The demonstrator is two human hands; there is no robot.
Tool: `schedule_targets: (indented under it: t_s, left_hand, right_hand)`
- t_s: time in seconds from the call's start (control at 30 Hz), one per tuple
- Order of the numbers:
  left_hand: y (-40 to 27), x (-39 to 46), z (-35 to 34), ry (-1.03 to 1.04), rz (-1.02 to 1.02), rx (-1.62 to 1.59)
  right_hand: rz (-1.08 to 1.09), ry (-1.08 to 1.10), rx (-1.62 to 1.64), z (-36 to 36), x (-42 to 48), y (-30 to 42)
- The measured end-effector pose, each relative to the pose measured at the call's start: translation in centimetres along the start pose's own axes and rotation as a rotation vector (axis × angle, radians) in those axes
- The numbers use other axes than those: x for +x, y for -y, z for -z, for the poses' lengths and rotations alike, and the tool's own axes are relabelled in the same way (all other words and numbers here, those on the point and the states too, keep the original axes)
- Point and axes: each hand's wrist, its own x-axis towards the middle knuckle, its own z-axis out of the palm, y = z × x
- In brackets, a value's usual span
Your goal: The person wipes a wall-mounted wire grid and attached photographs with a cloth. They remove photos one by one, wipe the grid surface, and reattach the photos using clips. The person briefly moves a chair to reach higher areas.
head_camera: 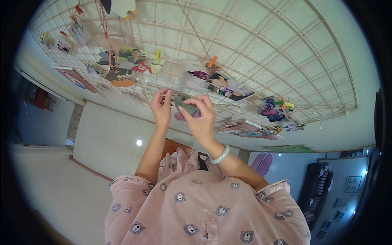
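Observation:
Both my hands are raised in front of a pink wire grid panel [245, 39] on the wall. My right hand [200, 114], with a pale bangle [220, 155] on its wrist, holds a blurred grey and purple cloth-like piece [190, 107] between thumb and fingers. Just left of it, my left hand [161, 105] has its thumb and fingertips close together at the grid. Whether a wire or some small thing is pinched there I cannot tell. Photos [229, 87] hang on the grid up and right of my hands, below an orange clothespin [212, 61].
Left on the grid hang a larger photo [144, 62], a yellow clothespin [158, 55], a red bead string [104, 24] and a dark paper cutout [118, 75]. More photos [272, 108] are clipped at right. A brown wooden surface [171, 147] lies below; a pink basin [262, 163] is on the floor.

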Motion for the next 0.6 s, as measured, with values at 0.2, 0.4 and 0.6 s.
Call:
schedule_targets:
  t_s: [0.2,0.4,0.6]
  left_hand:
    - [-0.9,2.3,-0.7,-0.001,0.122,-0.19]
    - [-1.2,3.3,-0.8,0.015,0.198,-0.165]
    - [-2.2,3.6,-1.5,-0.036,0.262,-0.138]
  right_hand:
    - [0.582,0.063,-0.36,-3.3,3.4,-2.7]
    - [0.58,0.173,-0.838,-4.8,3.5,-5.8]
    - [0.648,0.198,-0.84,-4.9,4.0,-6.8]
